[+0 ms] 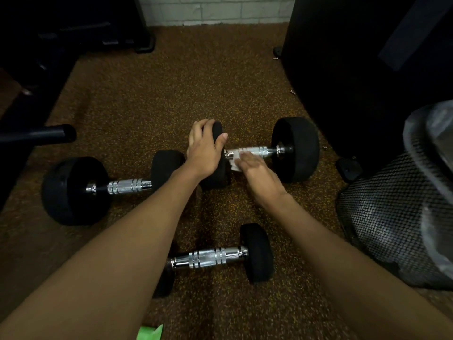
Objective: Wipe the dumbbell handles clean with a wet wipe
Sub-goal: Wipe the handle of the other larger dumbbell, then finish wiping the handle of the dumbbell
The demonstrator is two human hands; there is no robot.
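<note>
White wet wipe (235,161) bunched against the chrome handle (259,151) of the far dumbbell (296,148), at the handle's left end, next to the inner collar. Pressed there by the right hand (256,169), fingers laid fairly straight and close together over wipe and bar, slightly blurred; thumb hidden, so no telling whether anything wraps underneath. Left hand (204,148) clamped over the same dumbbell's left head, fingers curled across the top of the black disc, thumb on its inner face just above the bar. Dumbbell itself flat on the speckled brown floor (152,94), roughly mid-frame, right head close to a tall black piece of equipment (355,69). To the left, just beside the held head, a second dumbbell (130,186) of similar size, lying in nearly the same line. Nearer the camera, between the two forearms, a smaller third dumbbell (210,257), also flat, left head partly hidden under the left forearm. At the right edge, a black mesh bin (382,212) with a clear plastic liner. At the left edge, a black tube end (49,134). Along the bottom edge, a bright green scrap (150,333). Beyond everything, a white brick wall (215,8).
</note>
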